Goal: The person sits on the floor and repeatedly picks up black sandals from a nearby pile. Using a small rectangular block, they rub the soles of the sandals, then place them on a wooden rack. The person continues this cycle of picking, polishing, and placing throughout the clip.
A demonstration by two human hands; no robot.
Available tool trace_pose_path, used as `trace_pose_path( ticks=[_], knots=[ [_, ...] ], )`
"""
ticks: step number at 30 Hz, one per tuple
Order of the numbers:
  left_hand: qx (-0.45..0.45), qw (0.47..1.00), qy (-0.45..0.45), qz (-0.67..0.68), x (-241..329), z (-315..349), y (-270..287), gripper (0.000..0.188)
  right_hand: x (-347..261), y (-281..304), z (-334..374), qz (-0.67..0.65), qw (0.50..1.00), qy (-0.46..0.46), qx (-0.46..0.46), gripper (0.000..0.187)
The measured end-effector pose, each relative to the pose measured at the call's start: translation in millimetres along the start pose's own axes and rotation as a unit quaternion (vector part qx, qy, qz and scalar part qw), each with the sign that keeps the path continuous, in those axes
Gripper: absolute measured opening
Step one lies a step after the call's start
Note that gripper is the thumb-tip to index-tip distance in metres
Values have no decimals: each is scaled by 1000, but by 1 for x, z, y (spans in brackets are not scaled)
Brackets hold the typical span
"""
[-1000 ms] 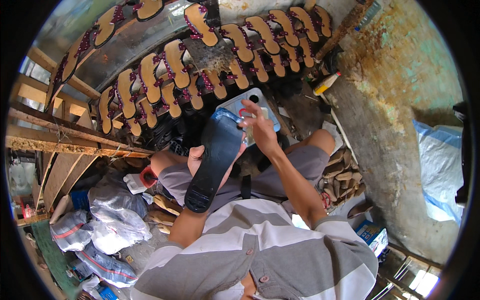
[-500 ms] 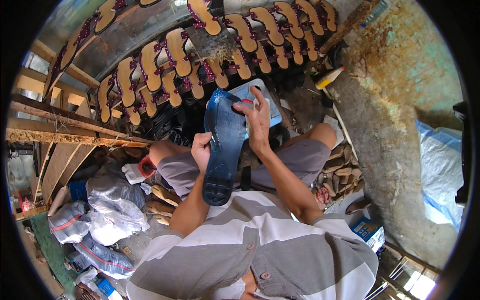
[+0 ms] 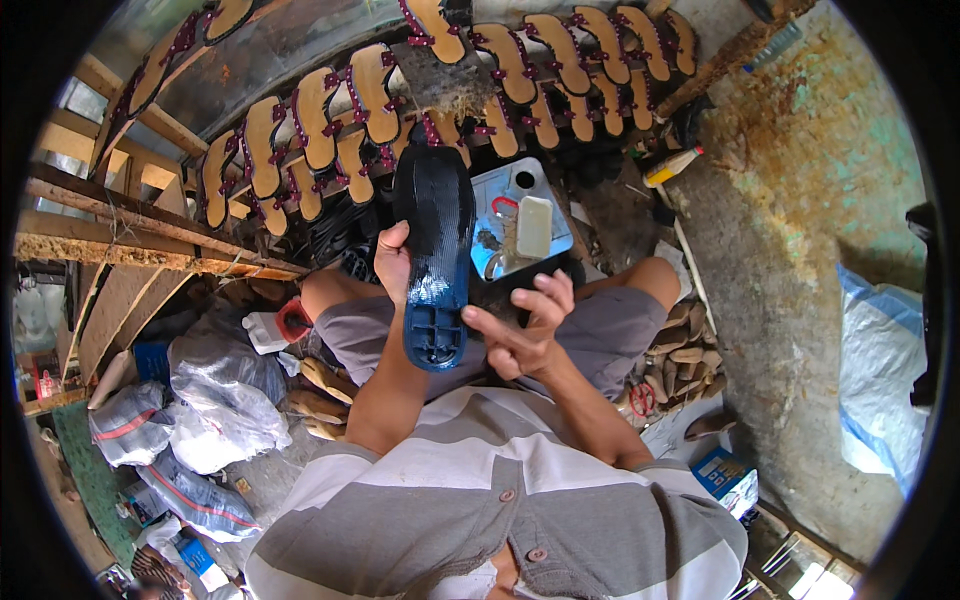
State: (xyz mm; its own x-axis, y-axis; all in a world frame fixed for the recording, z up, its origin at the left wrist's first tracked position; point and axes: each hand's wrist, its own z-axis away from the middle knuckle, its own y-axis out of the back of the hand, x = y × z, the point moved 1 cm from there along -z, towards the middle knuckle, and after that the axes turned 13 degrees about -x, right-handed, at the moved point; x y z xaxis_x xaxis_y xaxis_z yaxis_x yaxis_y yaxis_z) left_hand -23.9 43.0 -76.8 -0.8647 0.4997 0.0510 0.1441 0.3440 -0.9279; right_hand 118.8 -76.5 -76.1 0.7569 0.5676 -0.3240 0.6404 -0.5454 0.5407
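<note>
A dark blue shoe sole point(image 3: 433, 215) is upright in front of me, with its toe end away and its heel end near. Its ribbed surface looks glossy, and square hollows show at the heel. My left hand point(image 3: 393, 265) is closed round its left edge, thumb on top. The fingers of my right hand point(image 3: 522, 335) are spread, and the index fingertip is at the heel's right edge, in contact or nearly so. Beyond that hand lies a blue square tin point(image 3: 487, 190) with a round hole, bearing a pale rectangular block or dish point(image 3: 535, 228) and a red ring point(image 3: 505, 206).
Rows of tan sandals point(image 3: 378, 95) with dotted dark straps line the rack ahead. A yellow bottle point(image 3: 673, 168) stands by the right wall. Plastic bags point(image 3: 220, 400) lie at left, beside a white and red container point(image 3: 268, 330). Wooden lasts point(image 3: 685, 345) and red-handled scissors point(image 3: 642, 398) lie right.
The sole's heel end now shows square hollows, and its toe end has moved farther away. My right hand has come down from the toe part to the heel, uncovering the tin.
</note>
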Motion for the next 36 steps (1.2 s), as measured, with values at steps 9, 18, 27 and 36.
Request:
trace_pose_path(
  ticks=[9, 18, 27, 36],
  knots=[
    [111, 987, -114, -18, 9, -1, 22, 53, 4, -19, 12, 140, 985, 102, -19, 51],
    [274, 956, -110, -5, 8, 26, 85, 53, 176, -59, 66, 210, 779, -336, -486, 73],
    [239, 971, -26, -1, 4, 43, 69, 46, 165, -44, 90, -153, 715, -541, -415, 70],
    [156, 986, 53, -36, -30, 37, 28, 53, 89, -45, 32, -160, 888, -344, -261, 59]
  ],
)
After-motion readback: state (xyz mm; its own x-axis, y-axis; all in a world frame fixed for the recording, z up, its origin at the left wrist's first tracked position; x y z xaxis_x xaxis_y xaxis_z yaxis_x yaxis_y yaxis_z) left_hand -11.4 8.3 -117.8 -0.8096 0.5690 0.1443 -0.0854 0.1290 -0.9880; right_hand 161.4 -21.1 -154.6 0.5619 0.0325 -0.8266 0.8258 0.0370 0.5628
